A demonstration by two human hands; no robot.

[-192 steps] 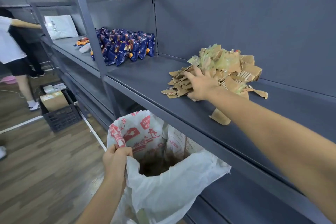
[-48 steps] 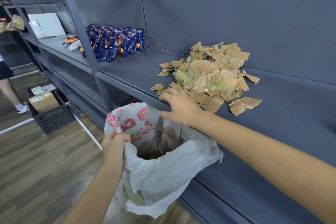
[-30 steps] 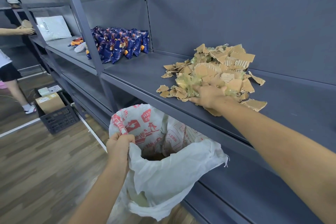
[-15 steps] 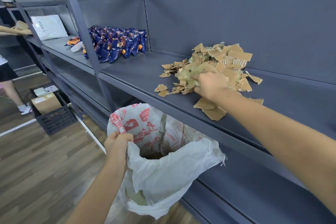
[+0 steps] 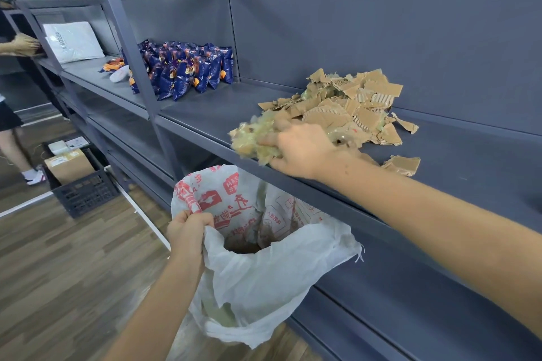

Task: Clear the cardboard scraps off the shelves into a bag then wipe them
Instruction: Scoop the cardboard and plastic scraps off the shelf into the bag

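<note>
A heap of torn brown cardboard scraps (image 5: pixel 349 108) mixed with yellowish tape lies on the grey metal shelf (image 5: pixel 211 108), against its back panel. My right hand (image 5: pixel 299 152) is at the shelf's front edge, curled over a clump of scraps and tape (image 5: pixel 253 141) that hangs partly over the edge. Below it, my left hand (image 5: pixel 187 227) grips the rim of a white woven bag with red print (image 5: pixel 264 267) and holds its mouth open under the shelf edge. A single scrap (image 5: pixel 403 164) lies apart on the right.
Blue snack packets (image 5: pixel 187 67) stand further left on the same shelf, behind an upright post (image 5: pixel 132 50). A white package (image 5: pixel 73 41) leans at the far end. On the wooden floor sits a black crate with a box (image 5: pixel 76 179). Another person (image 5: pixel 11 114) stands at the far left.
My right hand has dragged a clump of scraps and tape from the heap forward to the shelf's front edge, above the bag. The left hand keeps its hold on the bag.
</note>
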